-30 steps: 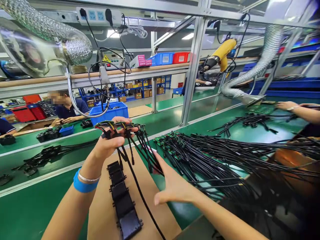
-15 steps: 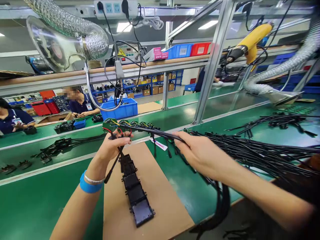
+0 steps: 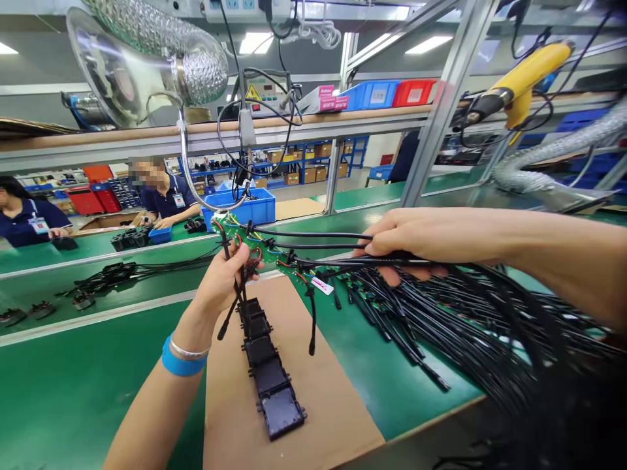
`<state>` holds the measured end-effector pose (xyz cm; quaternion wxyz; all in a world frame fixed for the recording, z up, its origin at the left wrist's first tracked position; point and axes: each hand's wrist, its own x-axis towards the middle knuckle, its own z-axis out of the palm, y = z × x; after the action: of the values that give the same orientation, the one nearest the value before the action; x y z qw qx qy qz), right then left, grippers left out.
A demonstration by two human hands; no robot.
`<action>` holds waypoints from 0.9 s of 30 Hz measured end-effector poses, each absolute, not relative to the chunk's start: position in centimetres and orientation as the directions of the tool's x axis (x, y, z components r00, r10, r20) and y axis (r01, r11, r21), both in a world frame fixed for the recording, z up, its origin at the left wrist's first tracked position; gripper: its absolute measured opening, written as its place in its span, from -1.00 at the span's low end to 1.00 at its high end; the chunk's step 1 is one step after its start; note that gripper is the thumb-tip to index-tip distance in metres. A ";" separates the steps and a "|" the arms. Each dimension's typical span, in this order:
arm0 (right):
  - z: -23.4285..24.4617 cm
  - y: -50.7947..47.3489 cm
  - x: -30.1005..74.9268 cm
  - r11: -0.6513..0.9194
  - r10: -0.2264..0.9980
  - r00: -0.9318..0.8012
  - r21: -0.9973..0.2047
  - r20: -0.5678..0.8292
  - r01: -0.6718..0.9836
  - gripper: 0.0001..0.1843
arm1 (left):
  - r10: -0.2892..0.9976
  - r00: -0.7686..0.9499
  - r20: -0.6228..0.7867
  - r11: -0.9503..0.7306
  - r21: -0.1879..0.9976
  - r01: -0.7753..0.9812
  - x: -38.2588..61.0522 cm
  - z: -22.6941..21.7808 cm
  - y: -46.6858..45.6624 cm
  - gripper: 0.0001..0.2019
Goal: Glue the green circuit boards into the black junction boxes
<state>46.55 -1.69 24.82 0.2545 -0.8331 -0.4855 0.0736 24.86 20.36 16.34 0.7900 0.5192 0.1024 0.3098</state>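
My left hand [image 3: 223, 281] is closed on a row of small green circuit boards [image 3: 255, 243] with red and yellow wires, held up above a brown mat [image 3: 313, 385]. Black cables [image 3: 323, 248] run from the boards to my right hand [image 3: 416, 238], which pinches them in a bunch and holds them taut to the right. A few loose cable ends dangle below the boards. On the mat, under my left hand, lies a row of several black housings [image 3: 267, 375].
A big pile of black cables [image 3: 470, 320] covers the green bench on the right. A blue bin [image 3: 245, 209] stands behind, under a clear hood on a silver duct [image 3: 147, 59]. Two people sit across the conveyor at left. A yellow tool [image 3: 519, 85] hangs top right.
My right hand rose from the mat, took hold of the black cables and drew them out to the right. The left hand kept the boards; the view shifted right.
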 end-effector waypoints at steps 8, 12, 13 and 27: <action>27.7 0.3 41.3 -0.535 0.836 0.342 -0.493 -0.430 0.686 -0.42 | 0.644 0.749 0.157 0.274 0.867 -0.416 25.8 16.1 20.4 -0.56; 28.0 1.3 40.6 -0.573 0.816 0.405 -0.482 -0.413 0.663 -0.60 | 0.660 0.728 0.184 0.252 0.859 -0.446 26.3 16.0 20.1 -0.54; 27.7 1.5 40.5 -0.569 0.822 0.418 -0.527 -0.387 0.631 -0.65 | 0.662 0.723 0.198 0.243 0.856 -0.456 26.4 15.9 19.8 -0.53; 23.3 1.9 39.2 -0.402 0.915 0.156 -0.880 -0.373 0.252 -0.72 | 0.817 0.426 0.389 0.045 0.693 -0.720 31.3 14.6 15.9 -0.50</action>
<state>39.21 1.88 23.30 0.3394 -0.6803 -0.4289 0.4879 31.27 15.88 14.58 0.7208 0.4397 0.0550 0.5329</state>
